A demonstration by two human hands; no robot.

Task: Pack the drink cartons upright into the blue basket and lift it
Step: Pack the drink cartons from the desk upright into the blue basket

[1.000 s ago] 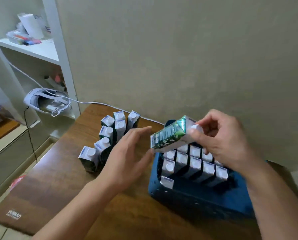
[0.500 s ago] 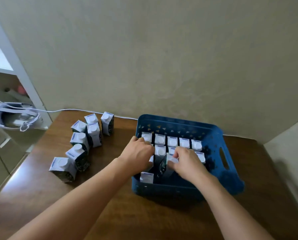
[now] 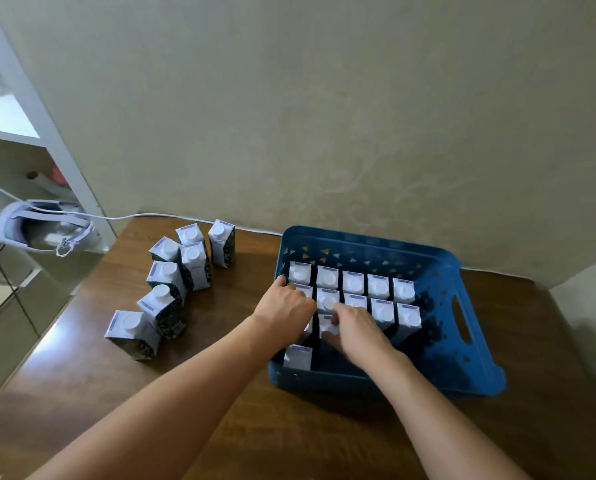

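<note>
The blue basket (image 3: 469, 341) stands on the brown table at the right and holds several white-capped drink cartons (image 3: 379, 287) upright in rows at its back. My right hand (image 3: 357, 332) is inside the basket, fingers curled around a carton (image 3: 327, 325) in the third row. My left hand (image 3: 284, 306) rests with curled fingers on the cartons at the basket's left side; what it holds is hidden. One more carton (image 3: 298, 356) stands alone at the basket's front left corner.
Several loose cartons (image 3: 172, 292) stand on the table (image 3: 220, 427) left of the basket. A white cable (image 3: 172, 216) runs along the wall. A white headset (image 3: 37, 230) lies beside a white shelf at the far left.
A carton held tilted above the basket by both hands has come down into the third row. Both hands have dropped into the basket, and the view has shifted right.
</note>
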